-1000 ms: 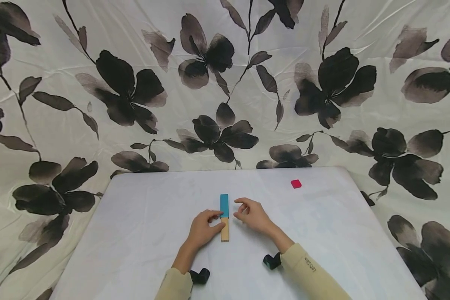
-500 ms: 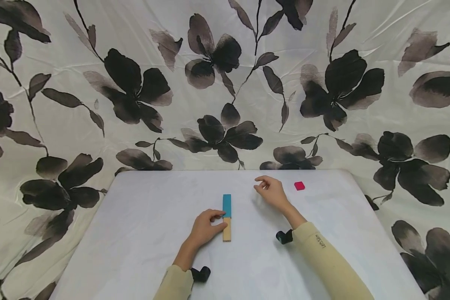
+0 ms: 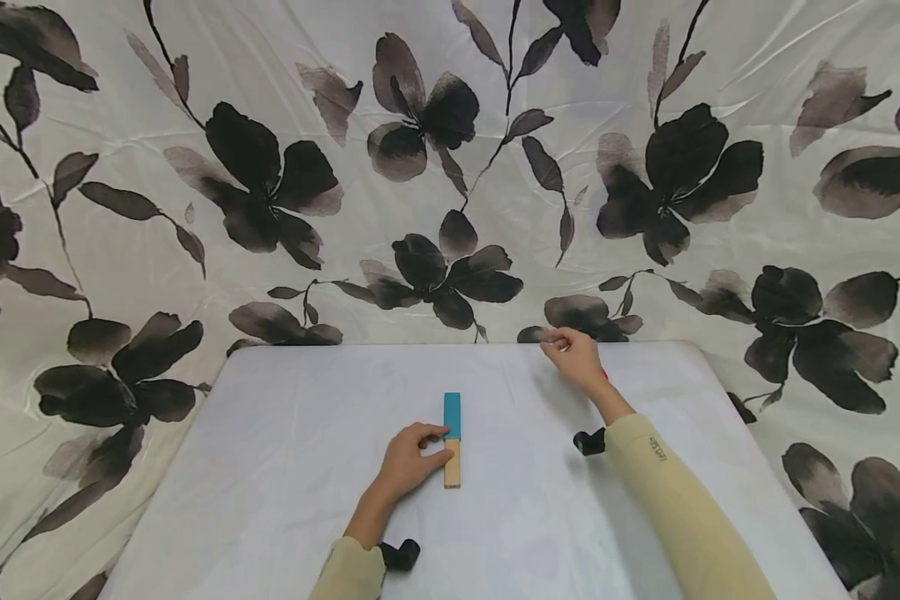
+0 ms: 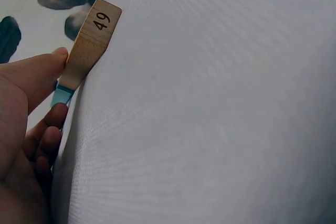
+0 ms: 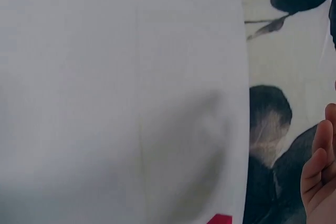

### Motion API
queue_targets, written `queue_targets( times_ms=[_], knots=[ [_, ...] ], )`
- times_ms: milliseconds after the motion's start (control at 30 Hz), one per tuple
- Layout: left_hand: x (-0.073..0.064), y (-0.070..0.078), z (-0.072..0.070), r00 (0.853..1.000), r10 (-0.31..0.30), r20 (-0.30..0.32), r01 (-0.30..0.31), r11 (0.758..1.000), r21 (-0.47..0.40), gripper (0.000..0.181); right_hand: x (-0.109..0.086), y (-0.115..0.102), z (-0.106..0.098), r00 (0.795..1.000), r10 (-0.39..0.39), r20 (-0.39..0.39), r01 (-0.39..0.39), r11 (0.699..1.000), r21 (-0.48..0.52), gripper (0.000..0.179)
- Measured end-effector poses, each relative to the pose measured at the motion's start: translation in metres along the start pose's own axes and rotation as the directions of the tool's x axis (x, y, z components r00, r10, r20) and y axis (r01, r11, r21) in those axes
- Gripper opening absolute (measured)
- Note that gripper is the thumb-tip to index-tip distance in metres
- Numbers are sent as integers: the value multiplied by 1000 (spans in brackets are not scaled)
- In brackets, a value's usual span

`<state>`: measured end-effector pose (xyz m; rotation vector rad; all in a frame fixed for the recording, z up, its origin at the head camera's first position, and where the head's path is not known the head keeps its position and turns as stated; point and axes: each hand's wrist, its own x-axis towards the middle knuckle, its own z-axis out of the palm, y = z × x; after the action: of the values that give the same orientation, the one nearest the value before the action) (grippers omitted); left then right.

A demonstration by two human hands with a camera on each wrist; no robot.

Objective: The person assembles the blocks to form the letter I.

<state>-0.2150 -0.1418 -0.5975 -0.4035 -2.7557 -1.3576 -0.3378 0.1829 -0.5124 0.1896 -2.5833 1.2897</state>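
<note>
A natural wood block (image 3: 452, 471) and a blue block (image 3: 452, 410) lie end to end in one line on the white table. My left hand (image 3: 407, 458) is at their left side, index fingertip on the blue block and thumb on the wooden one. The left wrist view has the thumb against the wooden block (image 4: 90, 40), marked 49, with a bit of the blue block (image 4: 62, 96) beyond. Over the table's far edge, my right hand (image 3: 576, 360) hangs with fingers loosely bent, holding nothing. It mostly hides a red block (image 3: 606, 375); a corner of that red block (image 5: 221, 219) shows in the right wrist view.
The white table (image 3: 292, 433) ends at a pale cloth backdrop (image 3: 540, 192) printed with dark flowers. A black wrist camera (image 3: 400, 555) sits at the left cuff, and another black camera (image 3: 589, 442) at the right cuff.
My right hand has moved away from the blocks, rightward and toward the table's far edge, and now covers most of the red block. My left hand has stayed at the two blocks.
</note>
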Motion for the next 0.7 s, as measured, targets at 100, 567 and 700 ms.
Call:
queue_targets(
  times_ms=[100, 567, 700],
  knots=[
    [-2, -1, 0, 1000, -3, -4, 3, 1000, 2, 35, 1, 8, -5, 1000, 25, 12, -25, 1000, -15, 26],
    [-1, 1, 1, 1000, 14, -25, -14, 1000, 5, 35, -8, 56, -28, 979, 188, -78, -200, 963, -182, 30],
    [-1, 0, 0, 1000, 9, -25, -9, 1000, 13, 34, -15, 65, -30, 960, 260, -104, -276, 940, -202, 33]
  ],
)
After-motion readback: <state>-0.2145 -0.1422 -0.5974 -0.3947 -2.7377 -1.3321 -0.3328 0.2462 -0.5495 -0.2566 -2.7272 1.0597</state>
